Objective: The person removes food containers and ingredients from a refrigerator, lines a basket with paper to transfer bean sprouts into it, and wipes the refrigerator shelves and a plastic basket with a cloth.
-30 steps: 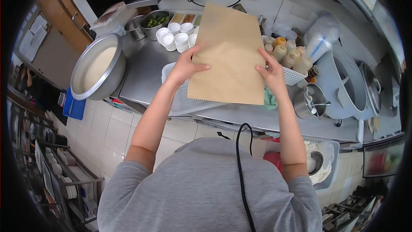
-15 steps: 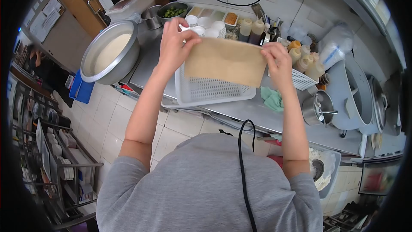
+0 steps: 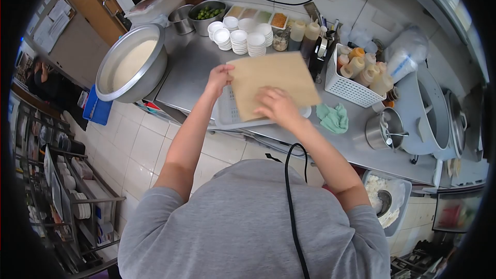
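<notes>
A flat sheet of brown paper lies tilted over a white perforated basket, hiding most of it. My left hand pinches the paper's upper left corner. Across the lower middle of the sheet rests my right hand, palm down, with its fingers spread and slightly blurred. Whether the paper is one layer or several I cannot tell. Right of the basket lies a crumpled green cloth on the steel counter.
Stacked white dishes stand behind the paper. A large bowl is at the left. To the right are a bottle basket, a metal pot and a big grey pot. A person is far left.
The paper has gone from being held up between both hands to lying over the basket. My right hand has let go of its edge and moved left onto its surface.
</notes>
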Demonstrator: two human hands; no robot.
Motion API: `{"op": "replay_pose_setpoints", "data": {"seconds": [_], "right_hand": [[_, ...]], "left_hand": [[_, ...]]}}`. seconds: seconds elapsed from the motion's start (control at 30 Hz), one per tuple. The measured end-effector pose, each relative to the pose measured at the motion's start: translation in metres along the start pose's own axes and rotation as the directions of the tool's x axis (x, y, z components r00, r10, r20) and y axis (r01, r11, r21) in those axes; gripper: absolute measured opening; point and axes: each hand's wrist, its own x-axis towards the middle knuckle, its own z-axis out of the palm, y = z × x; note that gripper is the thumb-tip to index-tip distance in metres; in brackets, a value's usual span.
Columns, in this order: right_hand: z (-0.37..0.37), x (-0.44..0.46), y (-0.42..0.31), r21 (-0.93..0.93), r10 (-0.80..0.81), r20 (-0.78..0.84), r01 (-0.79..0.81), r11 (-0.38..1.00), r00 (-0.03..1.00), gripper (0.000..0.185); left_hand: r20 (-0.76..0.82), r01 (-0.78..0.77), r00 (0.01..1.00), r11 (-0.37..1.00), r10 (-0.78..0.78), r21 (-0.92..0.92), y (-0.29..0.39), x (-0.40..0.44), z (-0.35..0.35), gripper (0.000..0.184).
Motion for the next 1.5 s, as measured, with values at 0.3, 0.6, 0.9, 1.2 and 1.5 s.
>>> {"op": "replay_pose_setpoints", "data": {"seconds": [0.3,0.6,0.9,1.2,1.5], "right_hand": [[0.056,-0.002,0.066,-0.333,0.434,0.474,-0.3,0.894,0.766,0.074],[0.096,0.01,0.06,-0.248,0.56,0.549,-0.519,0.818,0.621,0.072],[0.081,0.014,0.086,-0.372,0.522,0.766,-0.402,0.837,0.377,0.087],[0.086,-0.022,0.108,-0.179,0.442,0.696,-0.459,0.87,0.566,0.083],[0.067,-0.089,0.079,0.316,0.963,0.056,-0.92,0.233,0.263,0.065]], "left_hand": [[-0.084,-0.061,0.97,0.561,0.228,0.826,-0.032,0.009,0.01,0.03],[0.317,-0.187,0.816,-0.297,0.483,0.936,-0.048,-0.011,0.019,0.04],[0.29,-0.348,0.847,-0.053,-0.445,0.936,-0.037,-0.011,0.023,0.1],[0.388,-0.457,0.875,-0.23,-0.288,0.859,-0.048,0.037,0.054,0.11],[0.589,-0.576,0.784,0.122,-0.198,0.808,-0.056,0.056,0.035,0.099]]}}
